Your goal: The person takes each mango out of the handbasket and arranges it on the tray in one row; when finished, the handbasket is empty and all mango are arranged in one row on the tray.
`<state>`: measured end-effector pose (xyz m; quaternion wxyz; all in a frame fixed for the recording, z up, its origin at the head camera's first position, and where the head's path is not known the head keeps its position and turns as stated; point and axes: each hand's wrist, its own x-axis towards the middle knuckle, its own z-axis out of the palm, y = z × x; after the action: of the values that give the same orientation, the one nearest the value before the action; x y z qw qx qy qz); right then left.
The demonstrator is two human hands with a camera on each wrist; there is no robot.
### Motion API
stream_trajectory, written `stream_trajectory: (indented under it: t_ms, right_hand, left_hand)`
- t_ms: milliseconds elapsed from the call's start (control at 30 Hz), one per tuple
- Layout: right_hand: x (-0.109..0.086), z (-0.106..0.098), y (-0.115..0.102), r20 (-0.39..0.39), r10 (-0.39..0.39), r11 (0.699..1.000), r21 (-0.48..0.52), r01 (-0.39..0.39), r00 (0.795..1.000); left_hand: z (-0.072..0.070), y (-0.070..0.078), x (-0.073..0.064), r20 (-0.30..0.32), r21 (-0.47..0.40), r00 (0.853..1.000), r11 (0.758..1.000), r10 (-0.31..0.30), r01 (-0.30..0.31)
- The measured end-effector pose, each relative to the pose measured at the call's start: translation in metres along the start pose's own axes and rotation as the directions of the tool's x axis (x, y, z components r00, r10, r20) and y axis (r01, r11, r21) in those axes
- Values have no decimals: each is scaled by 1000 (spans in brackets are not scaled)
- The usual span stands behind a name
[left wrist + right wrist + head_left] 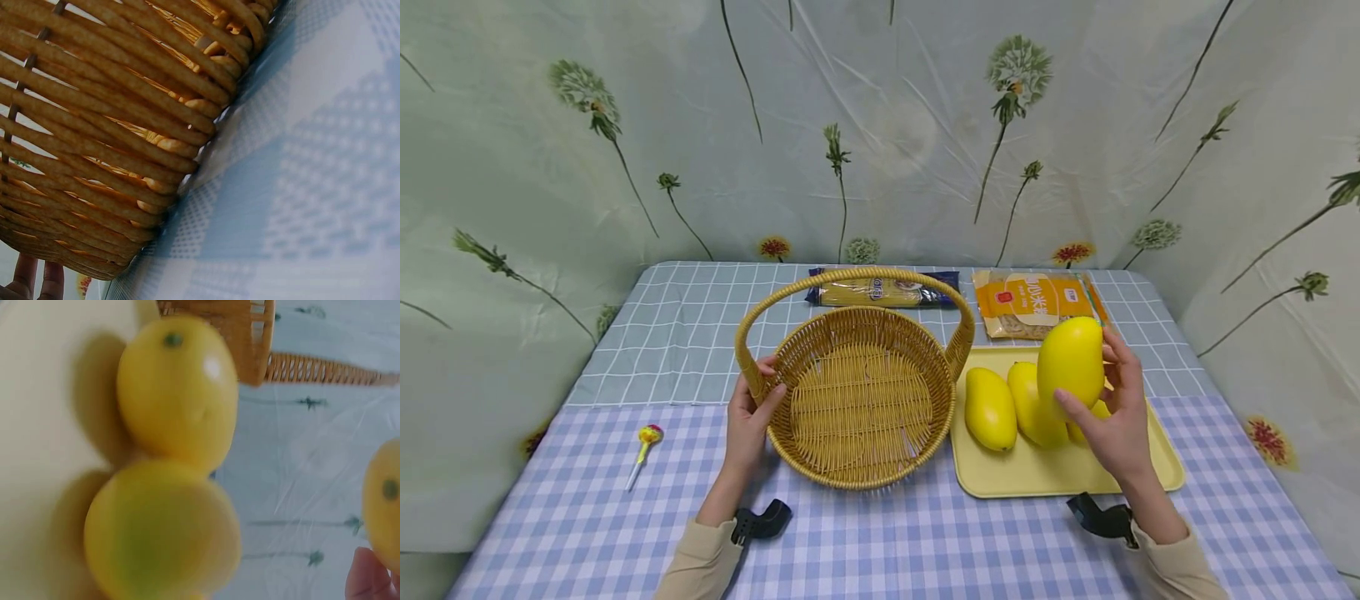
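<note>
A round wicker basket (861,408) with a tall arched handle stands on the checked cloth, nothing in it. At its left side, my left hand (751,417) grips the rim by the handle's foot, thumb on the inner side. My right hand (1122,417) holds a yellow mango (1071,362) up over a pale yellow tray (1030,483), thumb and fingers on either side of it. Below, on the tray, lie more mangoes (990,410), one partly hidden behind the hand. In the right wrist view, the held mango (384,506) shows at the right edge.
Behind the basket lies a long pack of noodles (880,289). An orange food bag (1033,302) sits behind the tray. To the left, a lollipop (645,450) lies on the checked cloth (865,550). A flower-printed curtain (910,150) hangs behind the table.
</note>
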<state>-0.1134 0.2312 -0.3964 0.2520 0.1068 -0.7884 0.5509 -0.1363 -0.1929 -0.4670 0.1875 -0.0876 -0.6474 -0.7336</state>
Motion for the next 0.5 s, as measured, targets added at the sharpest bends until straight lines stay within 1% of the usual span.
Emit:
stream_trajectory:
  t_ms: [133, 267, 367, 500]
  right_hand:
    - [2, -9, 7, -56, 69, 996, -45, -71, 996]
    - [4, -19, 16, -102, 137, 984, -103, -148, 985]
    - [5, -27, 22, -145, 207, 962, -147, -228, 967]
    - [9, -38, 32, -206, 311, 924, -163, -346, 928]
  left_hand:
    - [0, 0, 0, 0, 2, 1000, 1000, 0, 0]
    - [1, 0, -1, 0, 5, 1000, 1000, -4, 4]
    - [1, 1, -1, -1, 9, 1000, 1000, -9, 9]
    - [1, 2, -1, -4, 15, 1000, 1000, -16, 16]
